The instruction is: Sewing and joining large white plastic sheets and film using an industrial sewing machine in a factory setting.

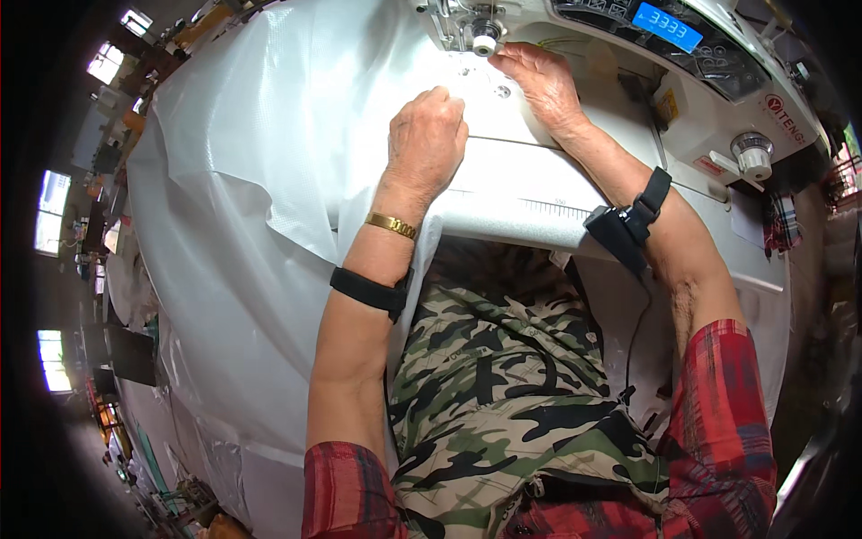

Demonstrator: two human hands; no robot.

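One left hand (427, 136) and one right hand (544, 88) curl by one sewing machine (709, 112), one white sheet (242, 153) at left; can't tell what they hold

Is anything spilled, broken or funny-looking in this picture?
I can't see anything spilled or broken. The big white sheet looks a bit untidy, because it hangs in wrinkly folds beside the left forearm. The black device strapped to the right forearm may look odd too, since it's bulky.
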